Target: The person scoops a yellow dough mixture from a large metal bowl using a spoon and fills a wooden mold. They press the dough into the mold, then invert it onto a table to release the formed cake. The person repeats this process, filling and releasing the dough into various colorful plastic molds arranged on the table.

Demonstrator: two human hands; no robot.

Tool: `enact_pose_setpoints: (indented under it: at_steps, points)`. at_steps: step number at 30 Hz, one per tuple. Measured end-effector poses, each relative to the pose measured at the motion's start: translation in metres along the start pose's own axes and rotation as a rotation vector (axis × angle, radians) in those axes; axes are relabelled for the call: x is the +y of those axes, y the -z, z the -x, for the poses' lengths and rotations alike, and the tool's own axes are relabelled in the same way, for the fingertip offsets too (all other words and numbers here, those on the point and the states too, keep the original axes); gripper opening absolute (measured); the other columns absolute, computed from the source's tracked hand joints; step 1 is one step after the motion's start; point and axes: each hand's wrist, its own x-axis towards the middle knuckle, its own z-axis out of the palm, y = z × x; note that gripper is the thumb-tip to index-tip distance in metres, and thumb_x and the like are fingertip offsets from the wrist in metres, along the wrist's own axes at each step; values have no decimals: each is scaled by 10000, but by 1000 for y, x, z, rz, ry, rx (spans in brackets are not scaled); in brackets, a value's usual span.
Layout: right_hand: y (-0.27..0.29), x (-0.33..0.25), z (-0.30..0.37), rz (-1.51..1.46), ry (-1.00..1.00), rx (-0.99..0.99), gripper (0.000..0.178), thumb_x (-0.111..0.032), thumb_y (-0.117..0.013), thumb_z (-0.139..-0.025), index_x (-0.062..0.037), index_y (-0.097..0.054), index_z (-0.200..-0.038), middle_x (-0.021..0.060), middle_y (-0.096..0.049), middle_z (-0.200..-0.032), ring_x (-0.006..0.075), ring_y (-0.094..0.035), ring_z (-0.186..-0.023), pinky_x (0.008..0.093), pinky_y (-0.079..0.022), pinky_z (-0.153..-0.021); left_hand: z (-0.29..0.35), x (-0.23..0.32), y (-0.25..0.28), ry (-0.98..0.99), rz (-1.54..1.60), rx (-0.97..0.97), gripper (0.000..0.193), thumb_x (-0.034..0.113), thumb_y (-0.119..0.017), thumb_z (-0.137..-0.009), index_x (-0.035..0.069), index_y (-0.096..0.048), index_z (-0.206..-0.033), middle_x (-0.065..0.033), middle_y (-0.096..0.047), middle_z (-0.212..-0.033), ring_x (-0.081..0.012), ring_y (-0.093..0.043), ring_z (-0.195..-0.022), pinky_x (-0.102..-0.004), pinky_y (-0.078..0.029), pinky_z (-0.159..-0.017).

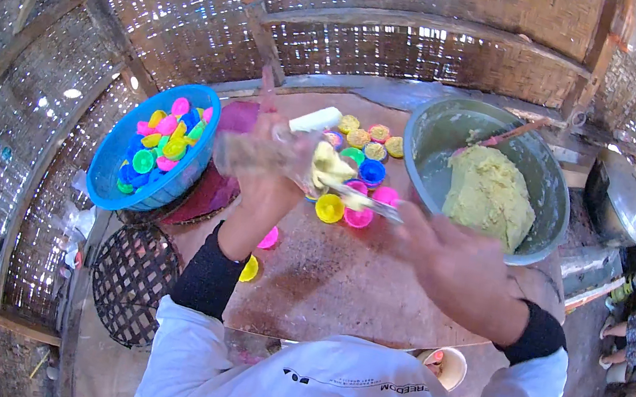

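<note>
My left hand (271, 164), smeared by motion, is closed round what looks like a clear plastic bag (237, 155). Pale yellow dough (330, 165) bulges from the bag's right end. In my right hand (458, 264), also blurred, is a metal spoon (374, 205) whose tip touches or nearly touches the dough. Beneath and beside them stand small coloured cups, among them a yellow cup (329, 209), a blue cup (373, 173) and a pink cup (358, 216). Farther back, several filled cups (379, 133) show crumbly yellow tops, near a white cylinder (316, 119).
A large grey-green basin (422, 178) at right holds a mound of dough (495, 196) and a pink-handled tool. At left, a blue basin (159, 195) is heaped with coloured cups, near a dark woven basket (131, 283). A lidded pot (625, 199) and another person's legs (613, 345) appear far right.
</note>
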Motion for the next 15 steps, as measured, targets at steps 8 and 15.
enact_pose_setpoints:
  at_steps: [8,15]
  points:
    - [-70,3,14,-638,-424,232,240,-115,-548,-849,-17,-582,-1066,195,-630,-841,224,-645,-703,297,-487,-597,22,-10,-32,325,301,527,518,262,-794,-505,52,-595,-934,-93,-484,-820,-273,-473,-803,-382,-361,-676]
    - [-78,-34,18,-753,-302,275,225,-95,-537,-851,-9,-582,-1055,191,-611,-783,254,-625,-649,303,-473,-584,20,20,-43,518,456,476,369,162,-733,-587,46,-499,-848,-84,-419,-876,-243,-471,-817,-360,-369,-708]
